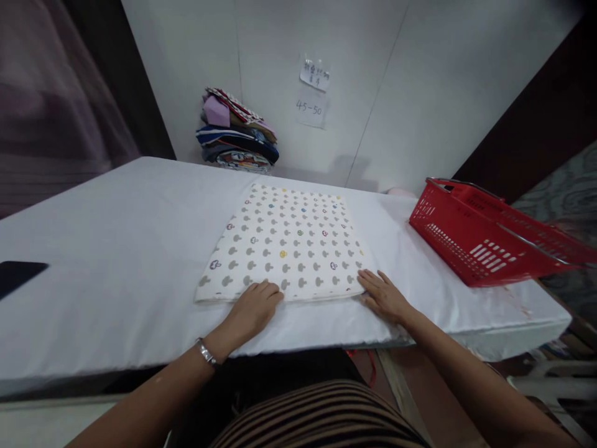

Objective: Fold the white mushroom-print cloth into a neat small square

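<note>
A folded white cloth printed with grey mushrooms and a few coloured ones lies flat on the white-covered table. My left hand rests on its near edge, left of the middle, with the fingers stretched out flat. At the cloth's near right corner, my right hand lies with its fingertips touching the edge, fingers extended and slightly apart. Neither hand grips anything. A silver watch or bracelet circles my left wrist.
A red plastic basket with metal handles stands at the table's right end. Folded fabrics are stacked at the back against the wall. A dark flat object lies at the left edge. Two paper notes hang on the wall.
</note>
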`<state>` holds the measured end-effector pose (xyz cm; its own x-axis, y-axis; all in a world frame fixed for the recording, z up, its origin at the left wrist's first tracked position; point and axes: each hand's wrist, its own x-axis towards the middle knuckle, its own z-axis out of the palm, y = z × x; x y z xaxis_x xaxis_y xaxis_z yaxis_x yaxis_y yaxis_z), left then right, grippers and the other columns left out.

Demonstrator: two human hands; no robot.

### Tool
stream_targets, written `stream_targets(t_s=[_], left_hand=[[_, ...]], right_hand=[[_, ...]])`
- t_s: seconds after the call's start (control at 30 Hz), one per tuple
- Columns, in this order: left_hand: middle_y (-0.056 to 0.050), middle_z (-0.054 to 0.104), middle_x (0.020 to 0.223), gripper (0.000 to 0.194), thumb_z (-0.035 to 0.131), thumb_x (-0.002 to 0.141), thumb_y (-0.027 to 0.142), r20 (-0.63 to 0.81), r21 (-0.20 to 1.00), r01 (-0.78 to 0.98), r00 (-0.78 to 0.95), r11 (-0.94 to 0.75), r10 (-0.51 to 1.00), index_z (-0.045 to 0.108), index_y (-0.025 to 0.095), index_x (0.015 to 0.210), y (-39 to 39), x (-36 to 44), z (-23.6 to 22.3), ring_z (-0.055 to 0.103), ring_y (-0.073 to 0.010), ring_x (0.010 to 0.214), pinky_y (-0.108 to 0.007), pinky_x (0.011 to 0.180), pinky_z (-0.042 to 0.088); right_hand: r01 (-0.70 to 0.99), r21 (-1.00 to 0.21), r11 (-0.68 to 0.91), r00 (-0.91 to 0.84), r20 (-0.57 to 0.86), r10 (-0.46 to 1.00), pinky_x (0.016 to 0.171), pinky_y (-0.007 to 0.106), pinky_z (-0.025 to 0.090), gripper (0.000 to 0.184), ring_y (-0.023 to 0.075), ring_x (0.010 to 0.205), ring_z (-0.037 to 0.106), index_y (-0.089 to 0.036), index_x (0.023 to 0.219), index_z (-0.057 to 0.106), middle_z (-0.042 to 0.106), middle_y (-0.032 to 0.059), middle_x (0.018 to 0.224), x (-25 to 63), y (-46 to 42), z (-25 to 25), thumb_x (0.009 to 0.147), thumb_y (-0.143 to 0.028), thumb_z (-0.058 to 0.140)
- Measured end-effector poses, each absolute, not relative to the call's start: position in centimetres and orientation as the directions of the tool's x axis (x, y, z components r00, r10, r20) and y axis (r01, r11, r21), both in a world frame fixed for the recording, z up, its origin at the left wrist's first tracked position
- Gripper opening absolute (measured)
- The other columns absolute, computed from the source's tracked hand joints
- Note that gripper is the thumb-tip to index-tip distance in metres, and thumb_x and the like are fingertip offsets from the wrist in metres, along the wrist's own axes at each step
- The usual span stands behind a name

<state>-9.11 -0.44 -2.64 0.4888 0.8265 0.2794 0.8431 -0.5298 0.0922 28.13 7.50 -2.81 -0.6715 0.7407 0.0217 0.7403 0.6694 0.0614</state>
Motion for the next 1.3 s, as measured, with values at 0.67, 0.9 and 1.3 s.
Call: stream_targets(t_s=[0.67, 0.9, 1.3], left_hand=[[-0.003, 0.06, 0.084, 0.012, 0.042, 0.09, 0.016, 0.351, -0.051, 0.852, 0.503, -0.521, 0.79, 0.055, 0.017, 0.092, -2.2, -8.9, -3.9, 0.05, -0.0156, 0.079, -0.03, 0.067, 0.036], [-0.003, 0.059, 0.082, 0.013, 0.04, 0.09, 0.015, 0.368, -0.016, 0.885, 0.439, -0.466, 0.82, 0.052, 0.017, 0.094, -2.3, -8.7, -4.4, 0.05, -0.0152, 0.077, -0.03, 0.067, 0.037], [-0.002, 0.058, 0.076, 0.012, 0.042, 0.089, 0.017, 0.392, 0.027, 0.909, 0.372, -0.415, 0.841, 0.052, 0.017, 0.083, -2.6, -8.8, -5.1, 0.051, -0.0149, 0.074, -0.03, 0.067, 0.039]], right_hand=[[0.434, -0.222, 0.873, -0.9, -0.062, 0.432, 0.111, 0.051, 0.018, 0.06, 0.0235, 0.137, 0.016, -0.031, 0.145, 0.011, 0.018, 0.0016, 0.15, 16.1, 7.4, -3.9, 0.092, -0.05, 0.032], [0.358, -0.281, 0.891, -0.932, -0.051, 0.358, 0.112, 0.047, 0.016, 0.053, 0.0208, 0.138, 0.012, -0.028, 0.144, 0.019, 0.017, 0.0002, 0.15, 11.7, 8.8, -2.7, 0.094, -0.046, 0.026], [0.244, -0.259, 0.934, -0.967, 0.009, 0.255, 0.111, 0.049, 0.017, 0.053, 0.0216, 0.138, 0.013, -0.028, 0.144, 0.021, 0.018, 0.0027, 0.15, 7.8, 11.7, -4.2, 0.094, -0.045, 0.027]])
